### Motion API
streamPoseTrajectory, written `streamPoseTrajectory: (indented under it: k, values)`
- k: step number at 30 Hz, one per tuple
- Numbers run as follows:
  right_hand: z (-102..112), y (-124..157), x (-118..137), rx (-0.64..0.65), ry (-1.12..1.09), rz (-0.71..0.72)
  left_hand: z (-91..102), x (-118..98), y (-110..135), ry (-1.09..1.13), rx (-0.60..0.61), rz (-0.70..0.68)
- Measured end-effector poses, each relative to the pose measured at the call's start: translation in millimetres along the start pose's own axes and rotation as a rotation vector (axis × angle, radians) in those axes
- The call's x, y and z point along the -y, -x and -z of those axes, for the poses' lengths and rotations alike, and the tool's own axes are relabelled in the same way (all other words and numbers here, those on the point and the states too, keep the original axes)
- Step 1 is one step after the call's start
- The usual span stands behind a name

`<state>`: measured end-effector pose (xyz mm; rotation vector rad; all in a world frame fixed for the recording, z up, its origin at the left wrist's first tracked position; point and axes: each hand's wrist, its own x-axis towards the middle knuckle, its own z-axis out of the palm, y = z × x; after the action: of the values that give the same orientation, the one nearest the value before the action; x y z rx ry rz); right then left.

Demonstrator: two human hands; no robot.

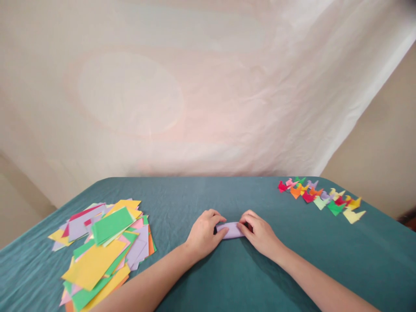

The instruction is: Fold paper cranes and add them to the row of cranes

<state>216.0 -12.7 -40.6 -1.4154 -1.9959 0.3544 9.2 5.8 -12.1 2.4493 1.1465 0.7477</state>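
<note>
A pile of coloured sheets (100, 247) lies left of the purple paper (230, 230), which rests mid-tablecloth (227, 277). The left hand (204, 234) and right hand (260, 234) pinch its two ends. Small folded pieces (321, 197) sit right of it.

Head-worn camera looks forward and down across the near table (227, 195).

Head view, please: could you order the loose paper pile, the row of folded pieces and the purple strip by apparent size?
1. loose paper pile, though it lies nearer the camera
2. row of folded pieces
3. purple strip
</note>
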Motion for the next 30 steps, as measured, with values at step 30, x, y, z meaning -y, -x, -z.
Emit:
streamPoseTrajectory:
  k: [30]
  values:
    - [4,1,0,0.018,-0.16,-0.018,-16.3,-1,0,0.235,-0.012,0.1]
